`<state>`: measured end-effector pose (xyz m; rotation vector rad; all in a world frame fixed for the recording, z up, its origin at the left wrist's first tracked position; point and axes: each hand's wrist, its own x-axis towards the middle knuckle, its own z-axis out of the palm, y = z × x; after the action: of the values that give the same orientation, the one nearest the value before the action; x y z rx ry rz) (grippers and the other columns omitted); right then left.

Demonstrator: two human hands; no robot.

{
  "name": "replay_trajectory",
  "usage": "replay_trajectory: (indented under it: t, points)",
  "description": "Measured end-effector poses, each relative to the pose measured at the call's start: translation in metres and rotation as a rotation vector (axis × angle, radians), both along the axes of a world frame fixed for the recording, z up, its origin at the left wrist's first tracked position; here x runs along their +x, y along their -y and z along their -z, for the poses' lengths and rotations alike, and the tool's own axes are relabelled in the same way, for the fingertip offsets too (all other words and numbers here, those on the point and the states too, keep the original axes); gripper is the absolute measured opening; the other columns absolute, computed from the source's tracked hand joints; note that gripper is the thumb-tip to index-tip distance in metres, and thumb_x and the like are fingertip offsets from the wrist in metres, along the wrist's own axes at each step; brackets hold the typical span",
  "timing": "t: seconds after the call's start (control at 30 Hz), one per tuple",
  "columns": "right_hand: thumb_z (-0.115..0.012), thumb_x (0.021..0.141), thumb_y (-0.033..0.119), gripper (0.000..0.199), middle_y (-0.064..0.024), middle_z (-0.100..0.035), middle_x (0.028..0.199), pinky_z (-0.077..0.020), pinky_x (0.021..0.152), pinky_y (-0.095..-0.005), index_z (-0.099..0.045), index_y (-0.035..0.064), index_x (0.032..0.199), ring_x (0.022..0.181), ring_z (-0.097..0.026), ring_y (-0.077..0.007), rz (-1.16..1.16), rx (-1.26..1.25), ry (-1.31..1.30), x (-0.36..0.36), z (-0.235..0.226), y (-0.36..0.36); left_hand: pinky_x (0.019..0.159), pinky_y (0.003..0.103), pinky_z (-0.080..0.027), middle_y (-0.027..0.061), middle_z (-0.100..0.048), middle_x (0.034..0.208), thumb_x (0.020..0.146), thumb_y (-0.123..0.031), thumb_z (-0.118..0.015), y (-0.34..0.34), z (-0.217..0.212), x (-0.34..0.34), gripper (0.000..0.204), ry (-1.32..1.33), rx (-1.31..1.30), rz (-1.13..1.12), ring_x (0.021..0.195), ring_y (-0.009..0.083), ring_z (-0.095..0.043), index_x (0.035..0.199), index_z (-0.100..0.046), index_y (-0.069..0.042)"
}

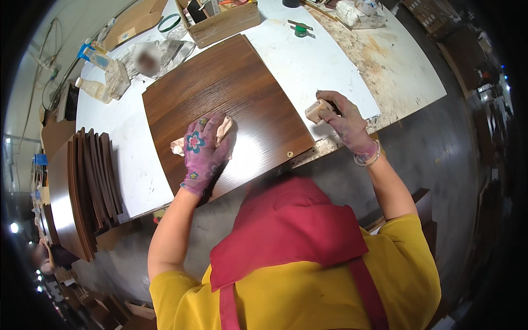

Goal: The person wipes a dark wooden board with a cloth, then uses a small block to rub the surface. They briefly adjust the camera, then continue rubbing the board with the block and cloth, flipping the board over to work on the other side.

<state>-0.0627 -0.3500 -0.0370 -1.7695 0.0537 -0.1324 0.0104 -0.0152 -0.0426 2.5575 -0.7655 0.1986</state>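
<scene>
A dark brown wood-grain panel lies flat on the white work table, its near edge by my body. My left hand, in a purple flowered glove, presses a crumpled pale pink cloth onto the panel. The cloth sticks out on both sides of the fingers. Just off the panel's right edge, my right hand pinches a small pale block-like piece between thumb and fingers. Its material cannot be made out. A stained glove covers this hand too, with a bracelet at the wrist. A small brass-coloured fitting sits at the panel's near right corner.
Several dark panels stand stacked at the table's left. Bottles and a crumpled grey-white cloth lie at the far left. A cardboard box of tools stands behind the panel, with a green-capped small container to its right.
</scene>
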Motion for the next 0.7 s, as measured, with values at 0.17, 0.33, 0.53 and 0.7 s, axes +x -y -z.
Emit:
replay_trajectory:
  t: [0.17,0.33,0.53,0.7]
  points:
    - [-0.061,0.092,0.019,0.036,-0.0116,-0.065,0.107,-0.0485,0.089,-0.0292,-0.059,-0.0016,0.122,0.098,-0.062,-0.0164,-0.061,-0.173,-0.077,-0.006,-0.015,-0.018,0.101,0.044,-0.040,0.0135,-0.059,0.126,0.083,-0.027,-0.068,-0.002,0.000,0.001,0.049,-0.029,-0.014,0.024,0.118,0.0347,-0.050,0.128,-0.059,-0.009]
    - [-0.063,0.089,0.020,0.036,-0.0112,-0.066,0.105,-0.0482,0.090,-0.0295,-0.061,0.0013,0.119,0.099,-0.062,-0.0178,-0.221,-0.348,-0.310,-0.041,-0.059,0.009,0.097,0.041,-0.043,0.0152,-0.061,0.117,0.088,-0.024,-0.068,-0.013,-0.003,0.017,0.044,-0.208,-0.235,0.066,0.110,0.0323,-0.056,0.128,-0.058,-0.009]
    - [-0.066,0.092,0.026,0.046,-0.0086,-0.063,0.106,-0.0507,0.086,-0.0288,-0.053,0.0001,0.128,0.095,-0.062,-0.0164,-0.262,0.268,-0.131,-0.008,-0.023,-0.060,0.099,0.044,-0.043,0.0165,-0.055,0.125,0.090,-0.014,-0.063,0.043,-0.043,0.097,0.044,0.169,-0.357,0.208,0.115,0.0358,-0.052,0.132,-0.054,-0.011]
    - [-0.065,0.092,0.016,0.039,-0.0096,-0.062,0.109,-0.0502,0.087,-0.0292,-0.054,-0.0030,0.125,0.098,-0.060,-0.0146,-0.251,0.362,-0.194,0.012,0.003,-0.100,0.112,0.048,-0.026,0.0083,-0.053,0.135,0.089,-0.043,-0.062,0.108,0.011,0.125,0.044,0.139,0.062,0.622,0.136,0.0340,-0.038,0.128,-0.060,-0.023]
